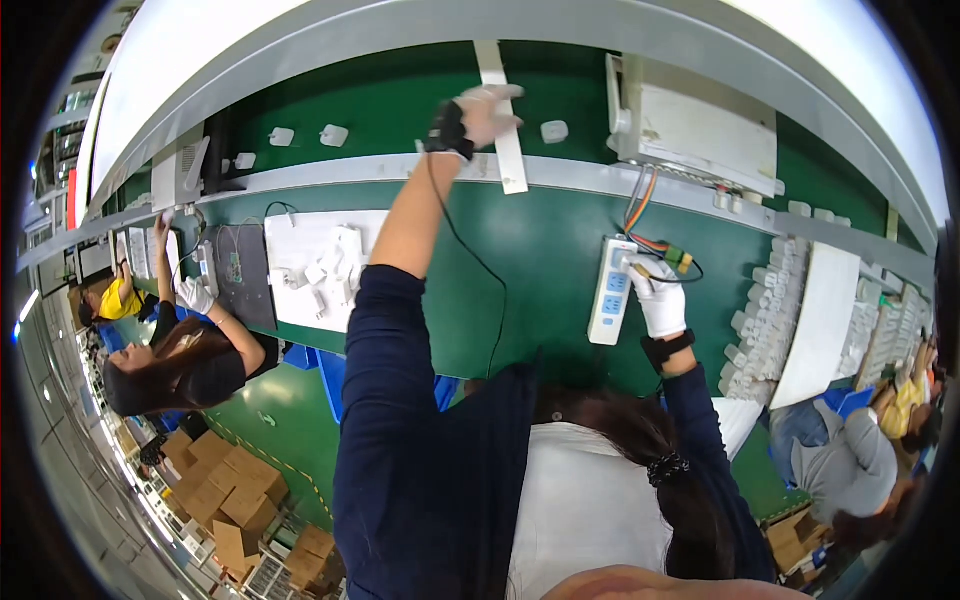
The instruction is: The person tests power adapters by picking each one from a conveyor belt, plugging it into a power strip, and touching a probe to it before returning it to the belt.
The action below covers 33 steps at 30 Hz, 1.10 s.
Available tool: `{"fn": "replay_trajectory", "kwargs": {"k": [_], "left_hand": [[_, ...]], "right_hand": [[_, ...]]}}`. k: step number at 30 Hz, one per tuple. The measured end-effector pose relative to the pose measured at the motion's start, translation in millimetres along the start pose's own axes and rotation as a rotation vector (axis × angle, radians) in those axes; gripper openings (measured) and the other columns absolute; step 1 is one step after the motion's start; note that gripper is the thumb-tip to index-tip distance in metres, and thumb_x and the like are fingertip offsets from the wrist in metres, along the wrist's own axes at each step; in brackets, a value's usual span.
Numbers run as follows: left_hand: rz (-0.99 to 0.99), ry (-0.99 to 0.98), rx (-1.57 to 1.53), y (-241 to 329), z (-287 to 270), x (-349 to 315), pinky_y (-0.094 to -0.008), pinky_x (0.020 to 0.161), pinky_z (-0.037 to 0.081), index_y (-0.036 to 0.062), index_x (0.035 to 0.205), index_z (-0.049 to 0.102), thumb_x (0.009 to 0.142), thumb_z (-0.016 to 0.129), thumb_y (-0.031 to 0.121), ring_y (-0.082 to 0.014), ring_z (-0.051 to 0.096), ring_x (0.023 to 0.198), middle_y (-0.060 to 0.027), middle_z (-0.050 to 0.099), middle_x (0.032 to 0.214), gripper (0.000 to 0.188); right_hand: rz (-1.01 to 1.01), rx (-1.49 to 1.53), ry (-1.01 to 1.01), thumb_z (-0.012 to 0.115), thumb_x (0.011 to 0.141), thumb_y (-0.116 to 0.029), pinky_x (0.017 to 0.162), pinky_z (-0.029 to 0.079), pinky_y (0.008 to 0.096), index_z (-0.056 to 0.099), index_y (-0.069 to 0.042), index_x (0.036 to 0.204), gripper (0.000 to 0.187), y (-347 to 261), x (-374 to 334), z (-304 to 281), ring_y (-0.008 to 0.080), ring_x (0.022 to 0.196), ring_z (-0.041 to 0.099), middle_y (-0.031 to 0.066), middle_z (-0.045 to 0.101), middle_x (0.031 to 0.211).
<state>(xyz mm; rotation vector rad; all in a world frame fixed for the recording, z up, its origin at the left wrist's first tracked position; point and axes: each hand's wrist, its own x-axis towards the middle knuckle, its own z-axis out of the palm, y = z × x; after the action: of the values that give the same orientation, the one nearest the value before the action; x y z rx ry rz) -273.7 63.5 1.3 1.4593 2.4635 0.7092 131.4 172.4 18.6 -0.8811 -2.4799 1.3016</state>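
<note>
My left hand (487, 115) reaches far over the metal rail, fingers stretched out across a long white strip (508, 160) that lies over the rail. I cannot make out anything held in it. A black wrist strap (449, 130) with a thin cable circles that wrist. My right hand (657, 297), in a white glove, is closed at the right side of a white power strip (606, 305) with blue sockets. Its fingertips meet a small dark piece too small to name. Beside them hangs a green-and-yellow connector (679, 257) on coloured wires.
A white instrument box (700, 110) stands at the back right. Small white adapters (333, 135) sit on the green belt beyond the rail. More line the bench at right (760, 310). A white board (318, 228) with adapters lies left. A co-worker (180, 360) sits at left.
</note>
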Motion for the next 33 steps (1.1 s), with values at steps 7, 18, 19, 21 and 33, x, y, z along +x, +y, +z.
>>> {"fn": "replay_trajectory", "kwargs": {"k": [7,18,19,21,33], "left_hand": [[-0.549,-0.165,0.820,-204,-62,-84,-0.0448,0.080,0.054,0.0189,0.111,0.062,0.081,0.062,0.031,-0.0301,0.058,0.112,-0.0060,0.063,0.117,0.032],[-0.507,0.298,0.041,-176,-26,-117,-0.0405,0.078,0.052,0.0098,0.119,0.058,0.082,0.068,0.020,-0.0314,0.065,0.089,-0.0137,0.064,0.097,0.040],[-0.274,0.331,-0.010,-133,-18,-105,-0.0397,0.079,0.051,0.0083,0.120,0.058,0.080,0.070,0.015,-0.0302,0.064,0.088,-0.0122,0.064,0.098,0.042],[-0.083,0.276,-0.266,-43,0,-105,-0.0378,0.081,0.050,0.0048,0.120,0.060,0.079,0.072,0.011,-0.0267,0.064,0.091,-0.0105,0.064,0.102,0.043],[-0.114,-0.433,-0.401,231,91,-180,-0.0334,0.089,0.050,0.0118,0.125,0.058,0.083,0.072,0.018,-0.0224,0.064,0.104,-0.0099,0.066,0.112,0.044]], "right_hand": [[0.040,0.024,0.003,0.068,0.086,-0.018,0.072,0.050,0.0321,0.071,-0.010,0.100,0.016,-12,3,2,0.0227,0.081,0.064,0.0104,0.065,0.090],[0.081,0.002,0.010,0.066,0.088,-0.024,0.073,0.050,0.0349,0.067,-0.011,0.111,0.026,-8,-9,12,0.0269,0.081,0.063,0.0109,0.066,0.091],[0.084,-0.078,0.056,0.066,0.088,-0.022,0.072,0.050,0.0344,0.066,-0.012,0.114,0.028,0,-17,11,0.0256,0.079,0.063,0.0105,0.066,0.090],[0.099,-0.142,0.099,0.066,0.088,-0.021,0.072,0.050,0.0338,0.065,-0.012,0.117,0.030,6,-29,6,0.0242,0.078,0.063,0.0101,0.066,0.088],[0.207,0.018,0.044,0.062,0.089,-0.028,0.075,0.051,0.0414,0.063,-0.013,0.118,0.032,28,-109,-22,0.0313,0.083,0.063,0.0125,0.065,0.087]]}}
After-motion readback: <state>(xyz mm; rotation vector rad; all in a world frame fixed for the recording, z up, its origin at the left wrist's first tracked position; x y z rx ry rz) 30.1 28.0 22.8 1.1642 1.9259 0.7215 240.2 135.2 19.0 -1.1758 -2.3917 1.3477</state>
